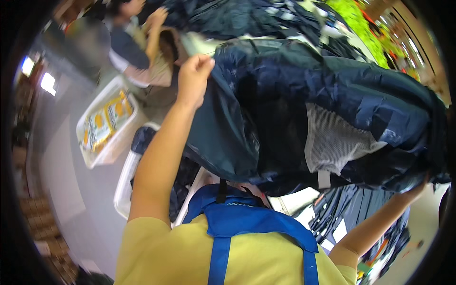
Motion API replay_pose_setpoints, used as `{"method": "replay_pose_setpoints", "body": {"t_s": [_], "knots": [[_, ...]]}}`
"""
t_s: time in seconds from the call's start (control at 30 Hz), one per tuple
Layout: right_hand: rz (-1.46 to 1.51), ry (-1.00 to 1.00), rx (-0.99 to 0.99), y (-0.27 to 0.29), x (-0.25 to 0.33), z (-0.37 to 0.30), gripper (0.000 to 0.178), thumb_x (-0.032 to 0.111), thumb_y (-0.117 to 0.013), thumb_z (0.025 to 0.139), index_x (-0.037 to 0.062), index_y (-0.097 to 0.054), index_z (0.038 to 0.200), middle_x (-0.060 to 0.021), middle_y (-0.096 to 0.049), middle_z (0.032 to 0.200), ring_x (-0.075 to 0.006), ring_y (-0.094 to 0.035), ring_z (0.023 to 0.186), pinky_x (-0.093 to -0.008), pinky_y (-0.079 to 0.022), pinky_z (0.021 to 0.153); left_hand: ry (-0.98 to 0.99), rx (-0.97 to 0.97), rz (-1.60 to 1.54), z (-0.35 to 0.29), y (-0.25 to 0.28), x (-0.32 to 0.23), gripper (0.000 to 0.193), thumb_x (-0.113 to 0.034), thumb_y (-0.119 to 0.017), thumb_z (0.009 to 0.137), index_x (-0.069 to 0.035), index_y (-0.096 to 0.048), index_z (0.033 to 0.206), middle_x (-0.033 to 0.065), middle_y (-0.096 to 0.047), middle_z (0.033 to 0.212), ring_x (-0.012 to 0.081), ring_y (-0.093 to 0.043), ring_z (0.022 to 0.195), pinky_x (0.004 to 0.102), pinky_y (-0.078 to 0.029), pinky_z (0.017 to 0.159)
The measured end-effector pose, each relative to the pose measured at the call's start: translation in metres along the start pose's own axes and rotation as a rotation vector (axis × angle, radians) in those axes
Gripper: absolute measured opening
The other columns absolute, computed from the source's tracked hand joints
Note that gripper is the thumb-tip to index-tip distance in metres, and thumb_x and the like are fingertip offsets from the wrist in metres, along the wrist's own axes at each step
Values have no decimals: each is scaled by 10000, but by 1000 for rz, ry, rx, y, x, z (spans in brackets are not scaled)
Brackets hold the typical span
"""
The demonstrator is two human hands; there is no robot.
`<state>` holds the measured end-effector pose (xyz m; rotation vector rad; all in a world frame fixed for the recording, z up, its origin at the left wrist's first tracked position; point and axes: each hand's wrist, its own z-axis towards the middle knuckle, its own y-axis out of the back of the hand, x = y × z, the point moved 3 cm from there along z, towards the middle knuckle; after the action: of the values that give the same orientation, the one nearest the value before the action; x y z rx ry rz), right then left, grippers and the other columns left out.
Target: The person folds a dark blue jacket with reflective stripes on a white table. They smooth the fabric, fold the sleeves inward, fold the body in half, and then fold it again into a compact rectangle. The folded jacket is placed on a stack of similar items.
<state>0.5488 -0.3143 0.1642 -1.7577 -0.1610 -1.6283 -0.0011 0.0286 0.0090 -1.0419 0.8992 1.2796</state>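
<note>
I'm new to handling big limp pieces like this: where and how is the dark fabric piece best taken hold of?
The dark fabric piece is probably best pinched at its upper-left edge, from the left, where the left hand is. It drapes in loose folds and stretches across to the right hand, so an outer edge should spread it better than the pale mesh panel.
</note>
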Motion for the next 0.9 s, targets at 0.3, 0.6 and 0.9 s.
{"method": "replay_pose_setpoints", "body": {"t_s": [0.3,0.6,0.9], "knots": [[-1790,-454,183,153,-138,-44,665,420,-751,705,-103,-584,1081,-269,-646,974,-370,-632,941,-414,-478,799,-508,1227,711,-88,-228,56,129,-136,-662,801,-66,-649,909,92,-621,842,268,-609,761,318,-486,701],[-1427,286,-17,73,-166,131,574,377,-635,860,12,-516,1287,-214,-559,1251,-330,-541,1155,-380,-416,978,-425,584,861,-32,-258,84,675,-230,-731,772,-68,-400,1336,234,-412,1339,413,-517,1114,412,-462,916],[-1759,-244,397,44,-301,124,402,292,-637,831,67,-613,1164,-155,-660,1072,-357,-605,1025,-406,-464,872,56,1117,1015,-20,-229,154,239,-275,-648,833,-96,-603,985,177,-655,812,379,-637,847,454,-494,725]]}}
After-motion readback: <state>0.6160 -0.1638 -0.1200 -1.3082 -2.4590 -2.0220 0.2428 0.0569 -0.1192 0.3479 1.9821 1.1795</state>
